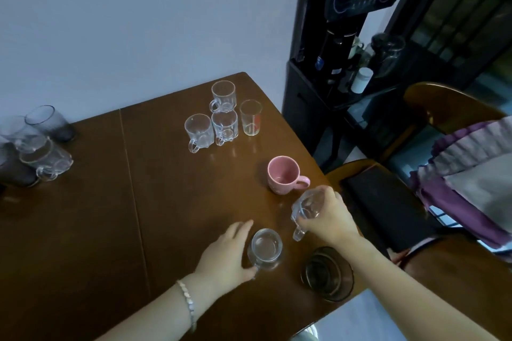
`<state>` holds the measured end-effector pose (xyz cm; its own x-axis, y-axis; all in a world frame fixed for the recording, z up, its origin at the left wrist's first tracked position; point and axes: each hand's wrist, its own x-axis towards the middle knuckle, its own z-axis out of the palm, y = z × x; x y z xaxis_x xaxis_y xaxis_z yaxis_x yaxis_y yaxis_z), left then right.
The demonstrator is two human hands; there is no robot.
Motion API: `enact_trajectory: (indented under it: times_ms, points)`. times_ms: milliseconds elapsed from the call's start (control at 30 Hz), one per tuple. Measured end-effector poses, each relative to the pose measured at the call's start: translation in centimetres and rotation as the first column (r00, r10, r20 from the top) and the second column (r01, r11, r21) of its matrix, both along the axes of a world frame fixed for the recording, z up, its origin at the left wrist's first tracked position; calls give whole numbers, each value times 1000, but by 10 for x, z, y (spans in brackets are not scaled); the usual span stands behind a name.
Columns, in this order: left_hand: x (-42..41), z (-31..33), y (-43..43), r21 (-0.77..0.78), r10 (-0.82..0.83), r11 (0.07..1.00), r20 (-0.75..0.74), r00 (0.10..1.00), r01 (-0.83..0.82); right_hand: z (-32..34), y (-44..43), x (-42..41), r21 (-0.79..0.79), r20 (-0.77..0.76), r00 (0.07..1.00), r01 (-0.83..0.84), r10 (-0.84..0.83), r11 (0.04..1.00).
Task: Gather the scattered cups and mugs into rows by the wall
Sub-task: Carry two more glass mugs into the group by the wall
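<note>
My right hand (331, 216) grips a clear glass mug (306, 209) from above, near the table's right edge. My left hand (225, 255) wraps around the left side of a small clear glass mug (266, 248) standing on the brown table (110, 216). A pink mug (282, 174) stands just beyond my hands. Three clear glass mugs (219, 116) and a straight tumbler (250, 117) are grouped near the far corner by the wall. At the far left sits a cluster of grey and clear glasses (36, 144). A dark smoky glass (327, 273) stands at the near right edge.
A black water dispenser (340, 44) stands right of the table against the wall. A wooden chair (443, 108) with purple and grey cloth (471, 174) and a black flat item (385, 207) sits along the table's right side.
</note>
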<state>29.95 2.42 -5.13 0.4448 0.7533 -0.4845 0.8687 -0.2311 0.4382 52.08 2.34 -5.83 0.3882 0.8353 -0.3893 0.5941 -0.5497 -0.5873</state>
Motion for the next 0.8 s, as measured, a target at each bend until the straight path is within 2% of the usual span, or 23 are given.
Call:
enact_trajectory:
  times_ms: [67, 167, 233, 367, 533, 633, 800]
  points:
    - [22, -7, 6, -1, -76, 997, -55, 996, 76, 15, -5, 3, 74, 3, 1000, -5, 5, 997]
    - [39, -17, 13, -6, -107, 994, -92, 990, 107, 31, -11, 6, 153, -19, 1000, 1, 2, 988]
    - [38, -20, 13, -13, -50, 999, -49, 998, 49, 36, -12, 5, 168, -19, 1000, -5, 8, 986]
    - [9, -20, 7, -50, 192, 981, 128, 973, -187, 41, -11, -9, 134, 11, 994, -105, 105, 985]
    - [-69, -4, -10, -118, 478, 878, 284, 831, -465, 41, -1, -58, 105, 18, 965, -260, 260, 960]
    - [-136, 5, -22, -123, 609, 788, 292, 737, -603, 42, 8, -109, 82, -14, 923, -381, 384, 921]
    - [-262, 15, -37, -41, 760, 620, 281, 586, -784, 36, 22, -222, 58, -53, 846, -527, 530, 848]
